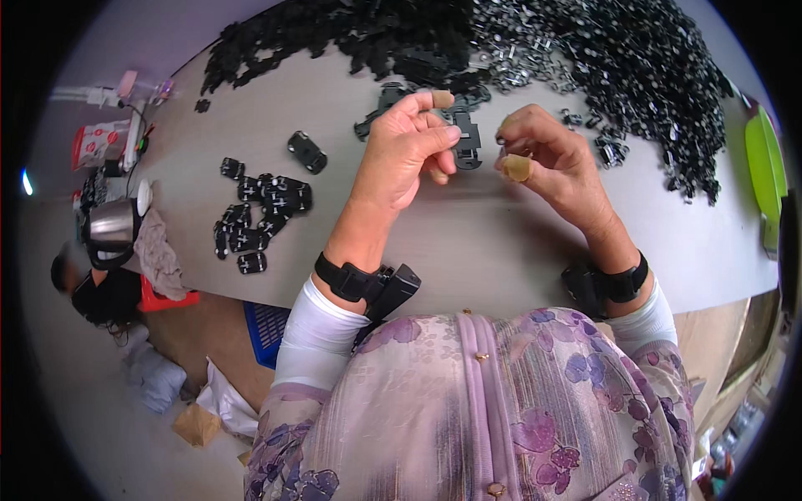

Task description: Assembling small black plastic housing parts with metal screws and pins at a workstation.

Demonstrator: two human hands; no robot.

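Left hand [409,146] is raised above the grey table [468,242], fingers curled in, thumb and forefinger pinching the edge of a small black plastic part [466,138] that sits between both hands near the table's middle. At the far left edge stand a red-and-white cup [98,144] and a shiny metal mug [113,224]; what they contain cannot be seen. Beside them, a cluster of finished black pieces [255,215] lies flat on the table, with one single black piece [307,151] a little apart toward the hand. Under the table edge shows a blue crate [266,330], its contents hidden. Right hand [547,159] is nearly closed, its taped fingertips [517,168] pinched just beside the part; whether something tiny sits between them cannot be told. Along the far side stretches a large heap of black parts [585,58], and a green tray [762,163] rests at the right rim.
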